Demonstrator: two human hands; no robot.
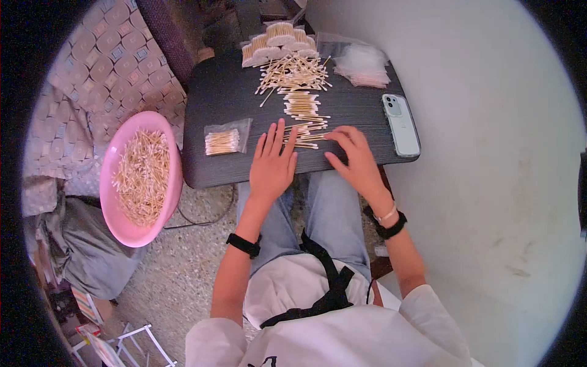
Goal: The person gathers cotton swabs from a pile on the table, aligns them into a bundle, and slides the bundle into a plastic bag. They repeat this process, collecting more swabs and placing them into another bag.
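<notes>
Loose cotton swabs [306,145] with wooden sticks lie between my hands near the table's front edge. My left hand [272,164] rests with fingers stretched out at the left ends of these swabs. At their right ends is my right hand [356,160], its fingers bent and its thumb apart from them; the fingertips are at the swab tips. Just beyond, a neater row of swabs [301,105] runs toward a loose heap of swabs [295,73]. A small clear bag of swabs [223,142] lies left of my left hand.
Bundles of swabs [280,35] are stacked at the back of the dark table [229,92]. Clear plastic bags [361,64] and a phone [402,125] lie at its right, beside the wall [477,122]. A pink basin [174,183] full of swabs stands at the left.
</notes>
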